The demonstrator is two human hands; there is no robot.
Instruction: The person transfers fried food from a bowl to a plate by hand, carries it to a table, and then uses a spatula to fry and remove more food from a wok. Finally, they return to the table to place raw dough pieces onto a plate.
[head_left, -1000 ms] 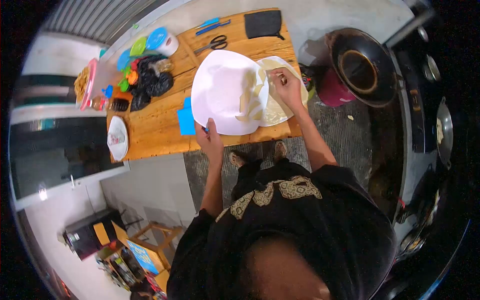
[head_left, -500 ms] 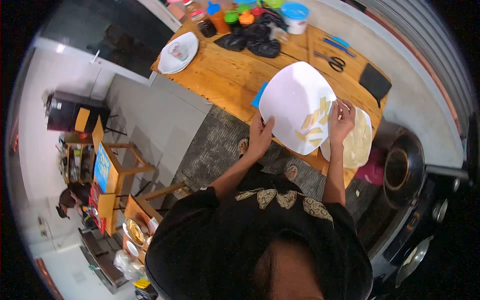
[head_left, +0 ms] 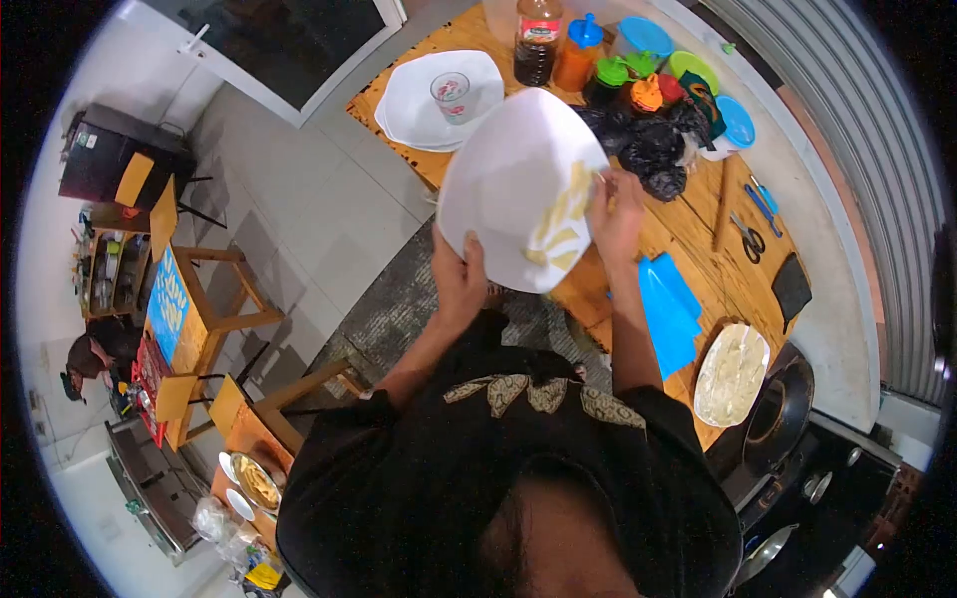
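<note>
A large white plate (head_left: 503, 189) is held tilted in front of me, above the wooden table's front edge. Several pale yellow strips (head_left: 566, 234) lie along its right side. My left hand (head_left: 459, 279) grips the plate's lower left rim, thumb on top. At the right rim my right hand (head_left: 620, 211) has its fingers closed around the edge, beside the strips. Below the right forearm, blue sheets (head_left: 670, 314) rest on the table. Farther right stands a white dish (head_left: 733, 374) with a pale, creamy-looking layer in it.
White plates (head_left: 399, 105) with a glass (head_left: 451, 95) on top sit at the table's far left. Sauce bottles (head_left: 536, 45), black plastic bags (head_left: 653, 149) and a blue-lidded tub (head_left: 733, 125) line the back. Scissors (head_left: 748, 239) lie right; a wok (head_left: 780, 414) is beyond the table.
Both hands have carried the plate leftward, toward the stacked plates and glass. The view has turned too, and the blue sheets and creamy dish now show uncovered.
</note>
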